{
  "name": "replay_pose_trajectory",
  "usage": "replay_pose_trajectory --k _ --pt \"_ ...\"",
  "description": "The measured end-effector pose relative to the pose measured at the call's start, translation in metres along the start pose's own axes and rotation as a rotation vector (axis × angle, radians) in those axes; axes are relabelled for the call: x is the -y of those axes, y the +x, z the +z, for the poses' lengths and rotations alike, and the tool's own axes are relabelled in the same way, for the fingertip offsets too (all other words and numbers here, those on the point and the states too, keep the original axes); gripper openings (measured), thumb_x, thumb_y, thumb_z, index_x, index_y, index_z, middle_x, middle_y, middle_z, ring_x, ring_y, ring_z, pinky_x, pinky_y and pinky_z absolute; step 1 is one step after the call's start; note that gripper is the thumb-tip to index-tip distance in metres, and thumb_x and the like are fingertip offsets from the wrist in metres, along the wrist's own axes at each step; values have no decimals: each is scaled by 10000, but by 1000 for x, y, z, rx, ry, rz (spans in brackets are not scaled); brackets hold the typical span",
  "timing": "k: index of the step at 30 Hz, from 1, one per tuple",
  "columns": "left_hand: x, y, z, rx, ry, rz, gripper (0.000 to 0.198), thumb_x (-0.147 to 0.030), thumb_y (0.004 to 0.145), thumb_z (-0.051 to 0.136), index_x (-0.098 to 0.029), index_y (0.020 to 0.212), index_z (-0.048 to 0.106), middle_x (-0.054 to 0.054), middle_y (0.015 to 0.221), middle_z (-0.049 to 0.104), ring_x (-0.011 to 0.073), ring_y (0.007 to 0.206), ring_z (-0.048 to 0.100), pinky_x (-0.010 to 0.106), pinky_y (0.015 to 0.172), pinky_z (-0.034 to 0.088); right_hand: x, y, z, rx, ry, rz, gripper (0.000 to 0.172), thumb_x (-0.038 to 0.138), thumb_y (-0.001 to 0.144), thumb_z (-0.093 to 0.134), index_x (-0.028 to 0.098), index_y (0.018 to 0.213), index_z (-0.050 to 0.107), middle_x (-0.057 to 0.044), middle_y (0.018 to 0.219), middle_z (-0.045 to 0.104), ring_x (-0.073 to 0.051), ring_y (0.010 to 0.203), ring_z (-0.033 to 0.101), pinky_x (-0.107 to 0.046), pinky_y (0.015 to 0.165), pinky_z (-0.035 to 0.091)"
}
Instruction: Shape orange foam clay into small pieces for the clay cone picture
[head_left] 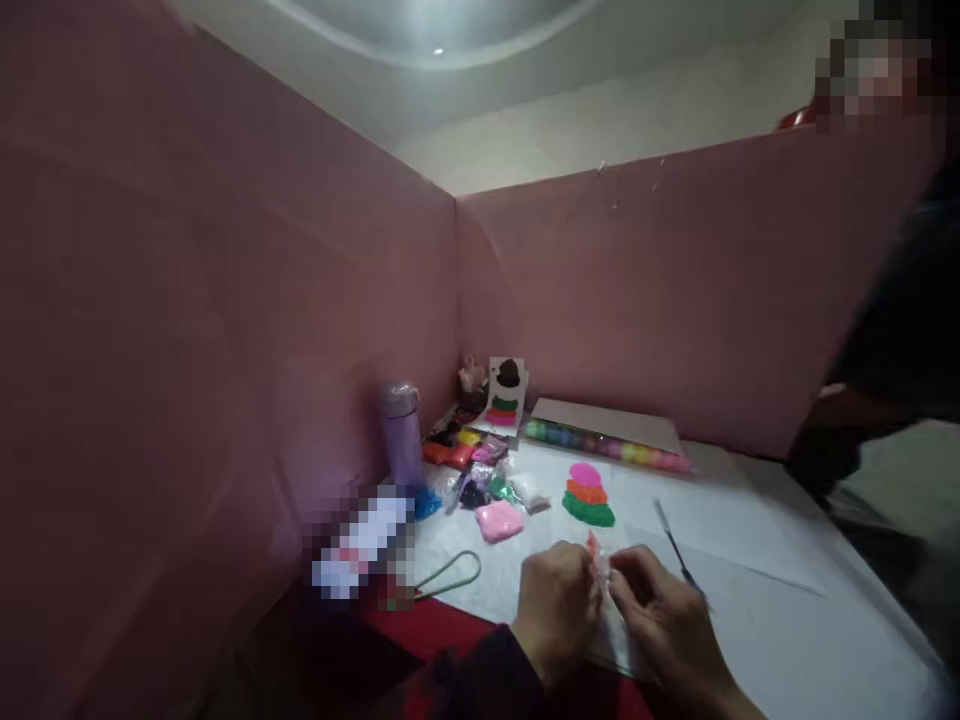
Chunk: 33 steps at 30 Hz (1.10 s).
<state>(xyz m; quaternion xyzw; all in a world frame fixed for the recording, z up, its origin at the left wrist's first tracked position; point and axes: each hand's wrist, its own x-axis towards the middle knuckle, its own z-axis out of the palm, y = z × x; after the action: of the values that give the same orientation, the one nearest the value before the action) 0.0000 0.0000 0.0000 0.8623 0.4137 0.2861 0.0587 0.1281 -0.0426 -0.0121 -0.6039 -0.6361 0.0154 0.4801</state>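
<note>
My left hand (pixel 553 608) is closed on one side of a small clear plastic packet (pixel 598 565) with something pinkish-orange in it. The fingers of my right hand (pixel 666 622) pinch the packet's other side. Just beyond the hands, flattened pink, orange and green coloured pieces (pixel 589 496), which look like soft clay, lie stacked in a shape on the white sheet. A slim tool with a pale blade-like end (pixel 673 545) lies beside my right hand. To the left of the shape sits a light pink packet (pixel 499 521), near several other coloured packets (pixel 459 456).
A purple bottle (pixel 403 440) stands by the left pink partition (pixel 360 280). A looped green cord (pixel 459 570) and a pixelated object (pixel 364 540) lie at the left. Behind are a picture card (pixel 504 400) and a long multicoloured strip (pixel 600 444). Another person's dark sleeve (pixel 900 310) shows at right.
</note>
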Motion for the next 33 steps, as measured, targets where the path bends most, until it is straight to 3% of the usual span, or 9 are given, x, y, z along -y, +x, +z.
replay_pose_trajectory --k 7,15,22,26,30,33 --pt "3 -1 -2 -72 35 19 132 -189 796 511 -189 718 618 31 690 685 174 632 631 266 512 341 2 3 -2 70 77 -21 163 312 839 457 212 722 511 29 583 579 -137 491 559 -212 490 443" --pt "4 -6 2 -145 -5 2 56 -187 764 552 -199 734 598 9 661 676 168 602 623 268 506 347 -2 0 2 39 70 -40 111 293 830 462 211 757 474 27 589 564 -142 488 566 -230 504 462" --pt "1 -1 1 -272 -58 100 88 -135 777 510 -182 827 566 31 726 668 175 650 622 264 538 396 0 3 2 50 106 8 136 323 840 465 211 766 489 18 596 573 -151 498 569 -235 497 461" --pt "-7 12 -2 -329 -26 173 105 -90 768 470 -179 750 523 30 633 618 171 561 590 273 477 359 4 12 -3 44 125 15 159 343 853 462 211 774 504 13 590 579 -156 499 574 -240 494 460" --pt "-16 28 -11 -299 -39 211 129 -98 806 433 -184 761 517 25 652 615 165 573 581 268 493 358 3 29 -13 31 124 -34 140 313 865 456 206 791 505 1 611 582 -158 521 578 -252 513 467" --pt "-19 43 -19 -173 3 200 123 -134 821 434 -180 853 544 34 747 641 183 667 599 273 557 393 5 43 -23 1 93 -89 124 272 873 439 205 794 506 -3 630 577 -153 519 570 -258 513 471"
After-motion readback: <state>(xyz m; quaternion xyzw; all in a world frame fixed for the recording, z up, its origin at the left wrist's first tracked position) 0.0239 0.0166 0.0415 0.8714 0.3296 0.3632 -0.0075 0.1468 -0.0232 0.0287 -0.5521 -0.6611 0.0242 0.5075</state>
